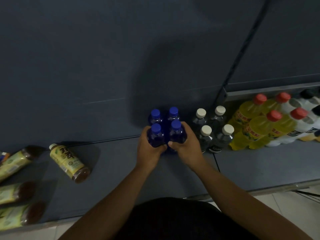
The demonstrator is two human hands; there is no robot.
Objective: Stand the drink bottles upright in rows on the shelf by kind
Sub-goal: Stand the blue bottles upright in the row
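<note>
1. Four blue bottles [173, 113] stand two-by-two mid-shelf [112, 179], near the back edge.
2. Left hand [149, 151] is wrapped round the front-left bottle, right hand [186, 146] round the front-right.
3. They likely handle as full, stiff, smooth and fairly heavy. Grip the body, not the cap.
4. Tea bottles [69, 161] lie flat towards the left edge, and some are cut off.
5. The light is dim. Bottle bases are hidden and labels unreadable.
</note>
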